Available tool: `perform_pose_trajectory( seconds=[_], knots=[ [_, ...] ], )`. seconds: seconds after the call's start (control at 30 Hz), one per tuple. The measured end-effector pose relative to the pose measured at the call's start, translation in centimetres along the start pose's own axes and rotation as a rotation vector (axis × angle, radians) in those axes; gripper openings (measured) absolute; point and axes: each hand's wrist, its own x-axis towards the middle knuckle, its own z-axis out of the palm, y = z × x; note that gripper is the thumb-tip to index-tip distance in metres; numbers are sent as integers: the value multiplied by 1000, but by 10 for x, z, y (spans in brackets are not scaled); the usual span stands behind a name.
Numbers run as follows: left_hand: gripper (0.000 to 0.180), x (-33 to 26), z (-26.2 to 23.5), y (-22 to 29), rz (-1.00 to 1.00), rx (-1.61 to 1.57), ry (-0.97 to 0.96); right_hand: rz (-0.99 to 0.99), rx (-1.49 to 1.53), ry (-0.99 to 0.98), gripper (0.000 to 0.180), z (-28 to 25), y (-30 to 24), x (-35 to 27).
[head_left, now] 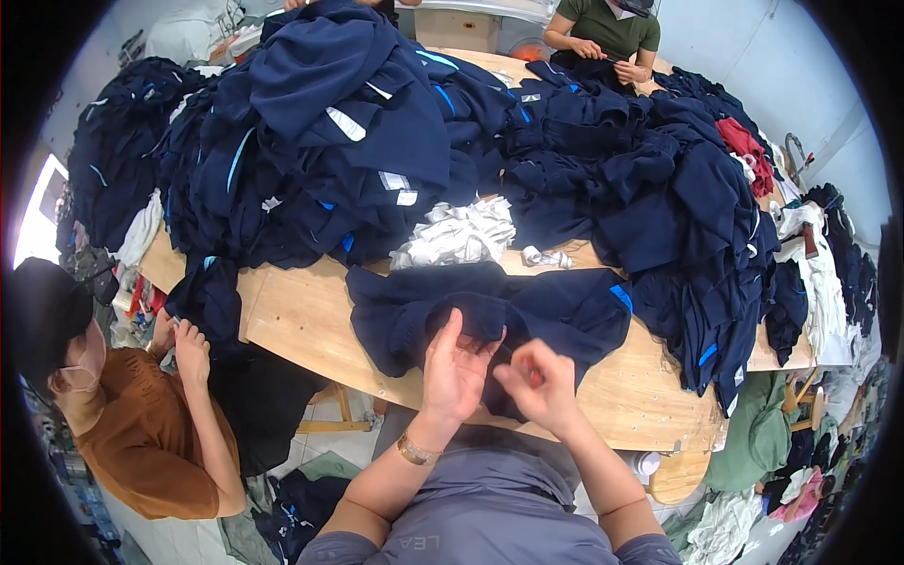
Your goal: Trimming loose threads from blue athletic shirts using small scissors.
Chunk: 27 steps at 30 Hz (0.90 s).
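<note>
A navy blue garment [574,311] with a bright blue strip at its right end lies spread on the table in front of me. My left hand [457,370] is turned palm up at the near middle of it, its fingers curled into a gathered band of the cloth. Just to the right, my right hand [543,384] is closed above the garment's near edge. A bit of something small and red [536,378] shows between its fingers; the rest is hidden, so its kind cannot be made out.
Large heaps of navy garments [311,169] cover the wooden table's [311,306] far side. A bundle of white cloth strips [461,231] lies beyond my garment. One masked co-worker [160,424] handles navy cloth at left; another [607,38] works at the far side.
</note>
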Motion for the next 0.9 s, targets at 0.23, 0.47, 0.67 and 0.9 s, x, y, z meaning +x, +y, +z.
perform_pose_trajectory(
  seconds=[0.23, 0.47, 0.67, 0.9],
  knots=[
    [6, -5, -11, -9, 84, 9, -48, 79, -24, 110, 20, 20, 1, 19],
    [11, -2, 1, 1, 73, 91, 36, -59, 142, -342, 16, 4, -6, 1],
    [15, 3, -9, 2, 96, 72, 4, -16, 129, -203, 23, -10, 11, 6],
    [17, 1, -7, 2, 114, 105, 35, -227, -436, 71, 30, -5, 23, 17]
  ],
)
